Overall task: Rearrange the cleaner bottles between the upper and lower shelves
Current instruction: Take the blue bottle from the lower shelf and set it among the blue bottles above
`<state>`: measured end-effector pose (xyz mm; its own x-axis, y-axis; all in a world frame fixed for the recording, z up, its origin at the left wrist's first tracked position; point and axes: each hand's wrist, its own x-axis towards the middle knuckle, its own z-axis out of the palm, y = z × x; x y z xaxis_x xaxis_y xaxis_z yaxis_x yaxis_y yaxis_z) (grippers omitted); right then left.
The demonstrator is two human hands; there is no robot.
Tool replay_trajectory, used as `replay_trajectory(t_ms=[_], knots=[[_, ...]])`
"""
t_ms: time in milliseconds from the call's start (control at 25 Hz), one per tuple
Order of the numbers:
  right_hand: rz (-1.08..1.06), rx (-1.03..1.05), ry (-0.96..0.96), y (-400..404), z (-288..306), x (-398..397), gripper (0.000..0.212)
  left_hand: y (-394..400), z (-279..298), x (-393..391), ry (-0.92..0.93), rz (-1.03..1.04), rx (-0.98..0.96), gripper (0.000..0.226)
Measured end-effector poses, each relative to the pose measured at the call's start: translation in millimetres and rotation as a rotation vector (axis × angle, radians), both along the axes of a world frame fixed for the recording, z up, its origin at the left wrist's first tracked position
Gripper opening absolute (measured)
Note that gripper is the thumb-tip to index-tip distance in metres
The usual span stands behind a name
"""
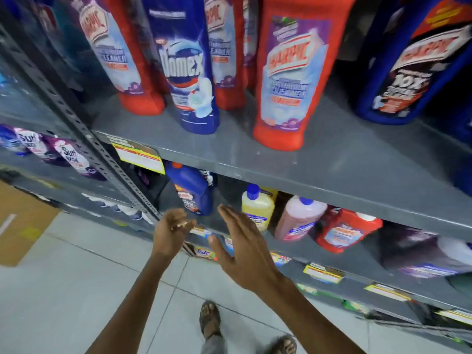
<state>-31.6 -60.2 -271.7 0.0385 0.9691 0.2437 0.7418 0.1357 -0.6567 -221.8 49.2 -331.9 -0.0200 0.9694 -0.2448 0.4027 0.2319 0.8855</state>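
On the upper shelf [332, 164] stand a blue Domex bottle [189, 72], red Harpic bottles [288, 80] and a dark blue Harpic bottle [413, 62]. The lower shelf [362, 261] holds a blue jug [192, 190], a yellow bottle [256, 208], a pink bottle [298, 218] and a red jug [344, 231]. My left hand [172, 229] hovers in front of the lower shelf with its fingers loosely curled and nothing in it. My right hand [242, 246] is spread flat just below the blue jug, empty and touching no bottle.
A perforated grey upright [84, 129] stands left of the hands. Detergent pouches [71, 154] fill the neighbouring rack. A cardboard box [23, 223] lies on the tiled floor at left. Price tags [139, 154] hang on the shelf edges. My sandalled feet [212, 320] are below.
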Motion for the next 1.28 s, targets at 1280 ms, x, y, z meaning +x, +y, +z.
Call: replay_trajectory(t_ms=[1280], knots=[[-0.123, -0.179, 0.097, 9, -52, -16, 0.050, -7, 81, -41, -0.309, -0.391, 0.100, 0.068]])
